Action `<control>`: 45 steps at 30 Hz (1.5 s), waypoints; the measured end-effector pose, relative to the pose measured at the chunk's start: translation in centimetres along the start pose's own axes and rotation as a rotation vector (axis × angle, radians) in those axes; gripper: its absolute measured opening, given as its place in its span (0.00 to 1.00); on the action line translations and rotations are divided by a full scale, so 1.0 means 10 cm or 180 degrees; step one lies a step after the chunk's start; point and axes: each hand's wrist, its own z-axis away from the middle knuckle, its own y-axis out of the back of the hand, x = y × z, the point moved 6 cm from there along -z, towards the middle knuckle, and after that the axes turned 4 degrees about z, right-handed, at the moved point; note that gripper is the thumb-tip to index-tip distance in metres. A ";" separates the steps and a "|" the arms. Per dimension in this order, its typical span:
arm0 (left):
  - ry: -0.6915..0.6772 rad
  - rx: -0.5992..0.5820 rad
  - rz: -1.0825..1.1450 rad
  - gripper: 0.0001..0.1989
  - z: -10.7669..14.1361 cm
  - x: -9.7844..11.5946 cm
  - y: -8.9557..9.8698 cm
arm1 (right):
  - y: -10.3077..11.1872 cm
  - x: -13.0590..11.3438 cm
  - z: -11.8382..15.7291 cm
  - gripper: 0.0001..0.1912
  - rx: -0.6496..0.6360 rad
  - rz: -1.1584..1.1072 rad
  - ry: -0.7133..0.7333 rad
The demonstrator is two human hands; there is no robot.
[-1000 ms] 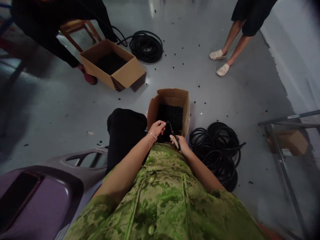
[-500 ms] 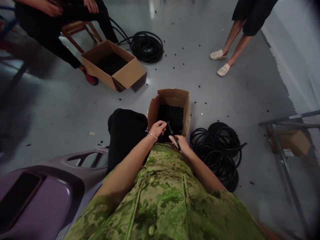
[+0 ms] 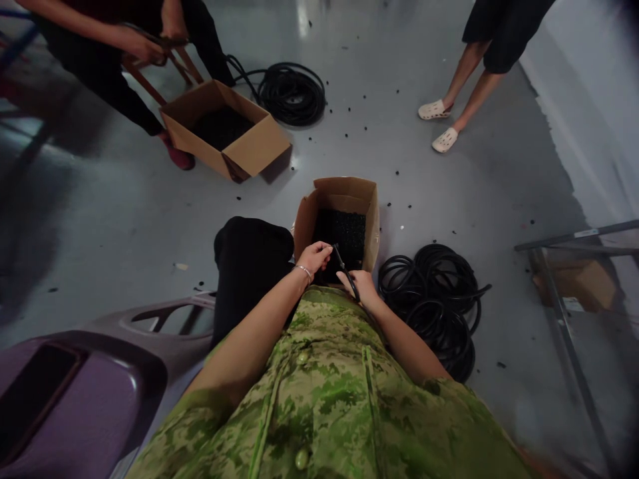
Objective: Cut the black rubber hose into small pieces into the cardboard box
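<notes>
My left hand (image 3: 317, 255), a bracelet at its wrist, is closed in a pinch over the near part of an open cardboard box (image 3: 372, 233). A small dark tip shows at its fingertips; what it is I cannot make out. My right hand (image 3: 364, 286) is closed around the black handle of what look like scissors (image 3: 340, 258), their narrow end pointing up and left to the left fingertips. Many small black pieces (image 3: 344, 229) fill the bottom of the box under both hands.
Coils of black hose (image 3: 432, 286) lie right of the box, and another coil (image 3: 294, 93) lies farther off. A seated co-worker's hands (image 3: 144, 46) hold a dark tool above a second cardboard box (image 3: 259, 143). Another person's legs (image 3: 464, 86) stand at upper right. A metal frame (image 3: 564, 313) stands right.
The co-worker's hands have come lower and closer together, and a dark tool now shows in them. My own hands have hardly moved.
</notes>
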 end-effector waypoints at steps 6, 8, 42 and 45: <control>0.0171 -0.0079 0.0247 0.14 0.02 0.00 -0.01 | -0.04 0.01 -0.02 0.30 0.0127 -0.0077 -0.0048; 0.0298 -0.0129 0.0417 0.15 0.03 -0.02 -0.02 | -0.05 0.02 -0.04 0.30 0.0166 -0.0104 -0.0111; 0.0153 0.0051 -0.0117 0.12 -0.01 -0.03 0.01 | -0.05 -0.06 -0.05 0.32 0.0038 -0.0247 -0.0528; 0.0165 0.0037 -0.0133 0.12 -0.01 -0.02 0.01 | -0.05 -0.07 -0.05 0.32 0.0069 -0.0158 -0.0480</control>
